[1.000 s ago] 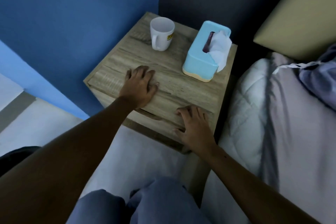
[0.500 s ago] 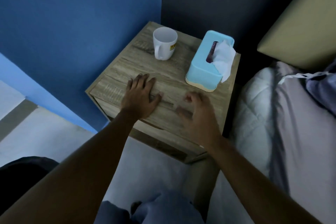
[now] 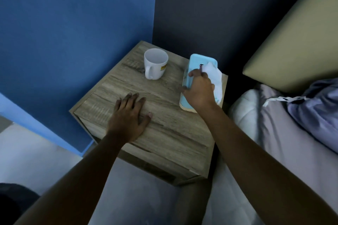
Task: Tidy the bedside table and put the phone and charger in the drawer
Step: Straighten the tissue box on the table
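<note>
While the left hand (image 3: 128, 115) lies flat, fingers spread, on the grey-brown wood-grain desk (image 3: 170, 129), the right hand (image 3: 198, 90) closes its grip over the light-blue plastic tissue box (image 3: 194, 61), thumb on the near long side, fingers across the lid beside the white tissue (image 3: 214, 76). Left of that grip, well apart, stands a white ceramic mug (image 3: 155, 65). Below the left palm, the drawer front (image 3: 161, 159) sits shut; phone and charger are not visible.

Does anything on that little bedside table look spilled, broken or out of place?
Nothing stands out. The white mug stands upright and looks empty, with no spill on the bedside table. The blue tissue box sits flat near the bed-side edge, the right hand resting on it. The left hand lies flat on the wood.
</note>
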Available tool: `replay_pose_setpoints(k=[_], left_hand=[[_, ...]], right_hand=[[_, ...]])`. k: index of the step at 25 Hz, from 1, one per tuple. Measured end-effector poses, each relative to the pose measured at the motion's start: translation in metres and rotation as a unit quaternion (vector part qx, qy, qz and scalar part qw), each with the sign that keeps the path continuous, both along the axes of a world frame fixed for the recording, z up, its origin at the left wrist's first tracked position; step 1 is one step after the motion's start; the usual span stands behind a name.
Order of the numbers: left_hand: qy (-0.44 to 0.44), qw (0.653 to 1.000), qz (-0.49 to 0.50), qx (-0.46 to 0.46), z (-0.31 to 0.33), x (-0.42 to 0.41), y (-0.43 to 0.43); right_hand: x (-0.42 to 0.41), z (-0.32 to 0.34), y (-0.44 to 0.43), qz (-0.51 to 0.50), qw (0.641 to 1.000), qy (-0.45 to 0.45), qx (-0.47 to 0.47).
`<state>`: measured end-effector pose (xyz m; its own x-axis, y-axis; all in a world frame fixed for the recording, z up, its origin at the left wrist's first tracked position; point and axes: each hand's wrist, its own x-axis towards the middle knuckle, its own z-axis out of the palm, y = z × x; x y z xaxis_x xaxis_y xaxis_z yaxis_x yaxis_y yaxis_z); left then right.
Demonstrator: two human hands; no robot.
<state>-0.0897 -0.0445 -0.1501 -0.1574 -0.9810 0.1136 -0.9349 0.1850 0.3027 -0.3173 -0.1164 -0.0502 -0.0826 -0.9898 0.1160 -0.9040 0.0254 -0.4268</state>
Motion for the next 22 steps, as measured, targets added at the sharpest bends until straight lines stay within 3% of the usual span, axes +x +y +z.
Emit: replay_pose_setpoints(k=[8,15,22], left_hand=[[-0.005,1.0,0.0,0.0,0.001,0.002,-0.002],[0.0,1.0,-0.001,0.006,0.005,-0.001,-0.003],[-0.001,1.0,0.003,0.002,0.005,-0.002,-0.003]], right_hand=[[-0.056,0.001,0.034,0.031,0.999,0.014,-0.013],[-0.072,-0.009,-0.001,0.032,0.997,-0.021,-0.066],[-0.07,-0.006,-0.037,0.044,0.997,-0.019,-0.058]])
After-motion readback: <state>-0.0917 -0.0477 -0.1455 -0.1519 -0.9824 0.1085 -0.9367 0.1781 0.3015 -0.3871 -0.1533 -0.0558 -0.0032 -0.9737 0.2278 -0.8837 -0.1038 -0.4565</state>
